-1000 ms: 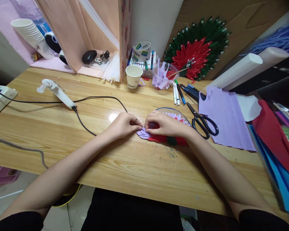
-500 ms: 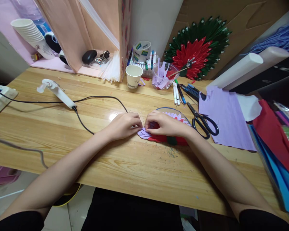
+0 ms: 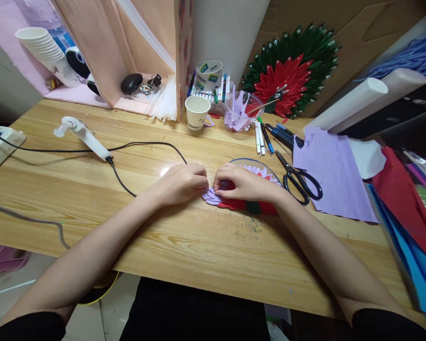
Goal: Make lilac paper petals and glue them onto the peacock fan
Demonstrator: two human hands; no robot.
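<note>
My left hand [image 3: 186, 183] is closed in a pinch at the left edge of some purple paper petals [image 3: 212, 197]. Opposite it, my right hand [image 3: 241, 182] pinches the same petals from the right, fingertips close to the left ones. The petals lie on a round craft piece [image 3: 255, 164] with a dark blue rim, purple and red petals and a bit of green. My right hand and wrist cover much of that piece. What sits exactly between the fingertips is too small to make out.
Black-handled scissors [image 3: 298, 182] and a purple crepe paper sheet [image 3: 335, 177] lie to the right. A white glue gun [image 3: 87, 137] with a black cord is at left. Behind stand a paper cup [image 3: 198, 113], a plastic bowl [image 3: 242, 113] of purple strips and markers [image 3: 259, 138].
My left hand has shifted very slightly left and up, its fingers curling a little more. My right hand and the craft piece stay where they were.
</note>
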